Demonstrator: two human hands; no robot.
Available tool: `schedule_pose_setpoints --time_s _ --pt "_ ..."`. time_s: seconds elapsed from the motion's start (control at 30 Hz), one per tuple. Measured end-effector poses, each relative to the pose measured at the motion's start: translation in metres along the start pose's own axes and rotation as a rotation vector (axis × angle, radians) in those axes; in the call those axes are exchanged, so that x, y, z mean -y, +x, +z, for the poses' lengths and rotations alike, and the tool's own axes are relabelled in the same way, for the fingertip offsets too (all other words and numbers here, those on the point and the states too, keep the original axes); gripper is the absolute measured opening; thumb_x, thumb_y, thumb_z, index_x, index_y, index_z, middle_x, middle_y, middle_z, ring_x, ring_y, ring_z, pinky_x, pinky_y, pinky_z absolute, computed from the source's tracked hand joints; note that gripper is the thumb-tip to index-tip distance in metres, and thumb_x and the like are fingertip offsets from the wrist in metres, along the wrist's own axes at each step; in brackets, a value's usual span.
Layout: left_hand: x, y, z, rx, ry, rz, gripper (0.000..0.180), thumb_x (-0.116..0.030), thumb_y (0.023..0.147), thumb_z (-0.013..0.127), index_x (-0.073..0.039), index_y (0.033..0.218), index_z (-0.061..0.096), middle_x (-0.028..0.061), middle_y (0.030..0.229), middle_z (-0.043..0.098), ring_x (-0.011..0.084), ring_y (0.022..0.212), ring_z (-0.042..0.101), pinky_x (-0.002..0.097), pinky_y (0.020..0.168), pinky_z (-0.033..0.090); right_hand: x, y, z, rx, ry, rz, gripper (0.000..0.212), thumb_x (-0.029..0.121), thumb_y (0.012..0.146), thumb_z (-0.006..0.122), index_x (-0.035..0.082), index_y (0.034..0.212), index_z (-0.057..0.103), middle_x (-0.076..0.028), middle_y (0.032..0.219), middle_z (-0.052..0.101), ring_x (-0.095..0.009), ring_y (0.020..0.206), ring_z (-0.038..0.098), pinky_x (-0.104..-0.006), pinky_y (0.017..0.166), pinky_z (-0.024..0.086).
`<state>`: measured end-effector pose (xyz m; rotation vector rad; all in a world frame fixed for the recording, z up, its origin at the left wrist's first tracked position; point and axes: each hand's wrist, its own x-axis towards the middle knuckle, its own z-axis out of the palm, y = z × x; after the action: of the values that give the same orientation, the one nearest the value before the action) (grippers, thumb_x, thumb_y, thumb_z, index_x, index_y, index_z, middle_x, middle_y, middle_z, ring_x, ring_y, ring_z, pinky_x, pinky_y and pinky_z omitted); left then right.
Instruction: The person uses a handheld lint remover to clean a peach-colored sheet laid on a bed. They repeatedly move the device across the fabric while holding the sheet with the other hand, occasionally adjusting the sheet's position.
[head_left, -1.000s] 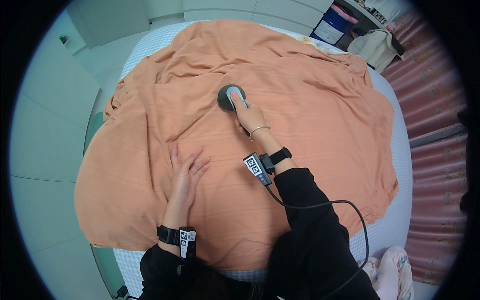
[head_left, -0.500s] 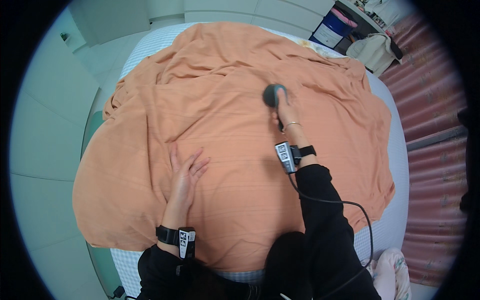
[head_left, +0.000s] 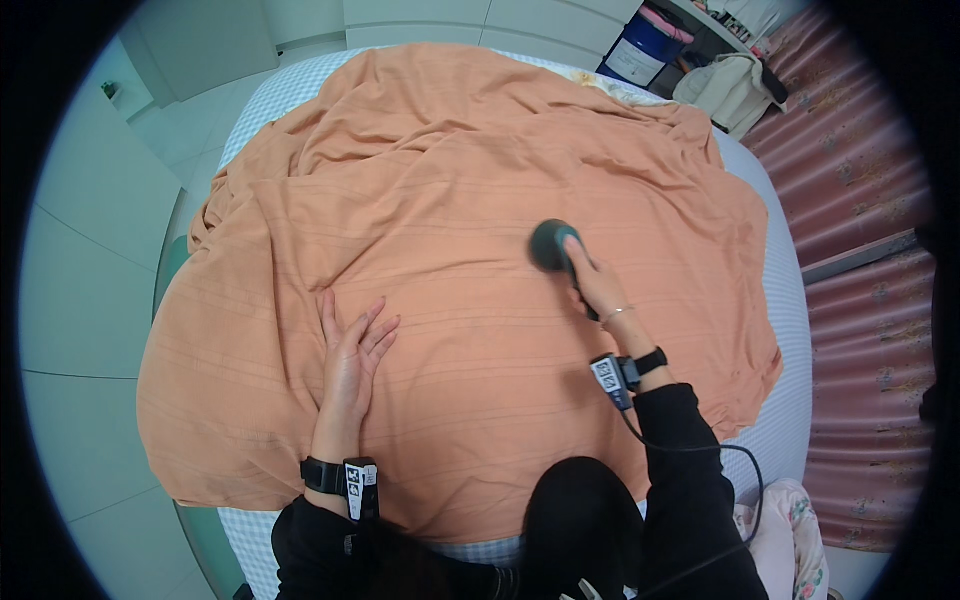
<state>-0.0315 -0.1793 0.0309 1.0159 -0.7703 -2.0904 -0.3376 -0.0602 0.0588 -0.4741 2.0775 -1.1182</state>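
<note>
A wrinkled orange blanket (head_left: 450, 350) is spread across the bed. My right hand (head_left: 598, 285) is closed around the handle of a dark green handheld device with a round head (head_left: 550, 246), over the middle of the blanket. Whether the head touches the cloth I cannot tell. To the left, my left hand (head_left: 352, 350) rests on the blanket beside a long fold, its fingers spread and nothing in them. Both wrists wear black bands with small boxes, and a black cable (head_left: 745, 455) runs from the right one along my sleeve.
White checked bedding (head_left: 262, 115) shows at the bed's edges. Pink curtains (head_left: 860, 400) hang on the right. At the back right are a blue bin (head_left: 643, 50) and a pale bag (head_left: 732, 92). Floral cloth (head_left: 800, 530) lies at the lower right, and pale cabinets (head_left: 90, 320) line the left.
My right hand has drawn the dark green device nearer to me across the blanket. The left hand stays in place on the cloth, and the whole view has shifted slightly.
</note>
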Motion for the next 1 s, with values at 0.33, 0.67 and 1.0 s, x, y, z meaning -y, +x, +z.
schedule_pose_setpoints --time_s 0.33,0.67,1.0 --pt "0.004 0.001 -0.002 0.024 0.033 0.041 0.072 -0.013 0.094 0.046 -0.025 0.146 -0.003 0.0221 0.129 0.046 0.0265 0.104 0.059 0.0343 0.09 0.047 -0.005 0.046 -0.039 -0.153 0.153 0.075 0.059 0.065 0.085 0.044 0.01 0.061 0.048 -0.001 0.046 0.046 -0.011 0.034 0.041 -0.0244 0.031 0.028" --pt "0.005 0.003 -0.004 0.033 0.011 0.039 0.07 -0.012 0.094 0.044 -0.024 0.146 -0.001 0.0234 0.129 0.046 0.027 0.103 0.059 0.035 0.091 0.047 0.011 0.069 -0.056 -0.059 -0.024 0.081 0.057 0.064 0.084 0.046 0.01 0.065 0.049 0.0 0.048 0.047 -0.01 0.037 0.043 -0.0231 0.034 0.031" --pt "0.005 0.002 -0.003 0.025 0.013 0.037 0.069 -0.012 0.094 0.044 -0.024 0.146 0.0 0.0229 0.129 0.045 0.0269 0.105 0.059 0.0341 0.091 0.047 0.011 0.04 -0.056 -0.094 -0.1 0.085 0.057 0.063 0.083 0.05 0.008 0.067 0.055 -0.001 0.048 0.046 -0.01 0.035 0.042 -0.025 0.033 0.03"
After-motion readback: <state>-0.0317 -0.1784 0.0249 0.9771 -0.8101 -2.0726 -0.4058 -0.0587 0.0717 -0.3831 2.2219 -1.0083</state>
